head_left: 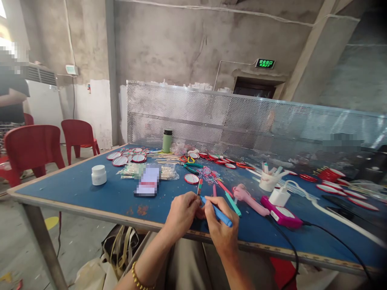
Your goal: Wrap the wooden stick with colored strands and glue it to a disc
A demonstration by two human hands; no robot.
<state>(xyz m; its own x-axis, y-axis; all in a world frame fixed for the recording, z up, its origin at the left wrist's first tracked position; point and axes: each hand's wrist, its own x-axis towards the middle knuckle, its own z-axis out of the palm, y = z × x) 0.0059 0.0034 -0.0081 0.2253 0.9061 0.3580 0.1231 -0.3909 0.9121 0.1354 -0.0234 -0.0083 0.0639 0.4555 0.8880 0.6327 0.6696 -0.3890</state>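
Just over the table's front edge, my left hand is closed on a small stick with coloured bands, red at its top end. Its lower part is hidden by my fingers. My right hand grips a blue marker, slanted so that its front end meets the stick near my left fingers. Whether the tip touches cannot be made out. To the right lie a teal marker and a pink glue gun. A round, red-rimmed white disc lies beyond my hands.
A phone rests against bagged sticks; a white jar stands left. Pliers, a pen cup and a magenta power strip with trailing cables are around. Perforated metal panels back the blue table. A person stands far left.
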